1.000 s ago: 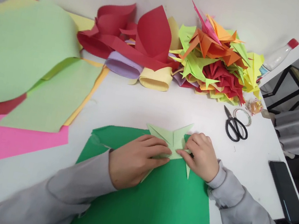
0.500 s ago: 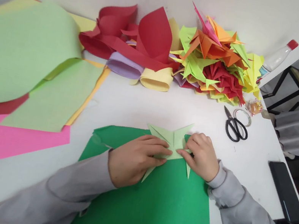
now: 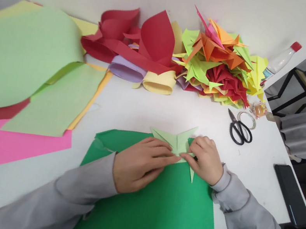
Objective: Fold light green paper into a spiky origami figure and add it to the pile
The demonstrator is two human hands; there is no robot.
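A pale green folded paper piece (image 3: 177,141) with pointed flaps lies on a dark green sheet (image 3: 154,205) near the table's front edge. My left hand (image 3: 140,163) lies flat over its left part, fingers pressing it down. My right hand (image 3: 206,159) pinches its right side, fingertips meeting those of the left hand. Two points stick out above the hands and one below my right hand. Grey sleeves cover both arms.
Large light green (image 3: 24,56), pink (image 3: 2,143), yellow and red sheets lie at the left. Curled red, lilac and yellow paper (image 3: 140,49) and a heap of folded paper figures (image 3: 221,63) line the wall. Black scissors (image 3: 239,129), a tape ring (image 3: 247,119), a bottle (image 3: 281,58) and a phone (image 3: 291,194) sit on the right.
My left hand's fingers have slid right along the folded piece toward my right fingertips, covering the lower left point. My right hand has stayed in place.
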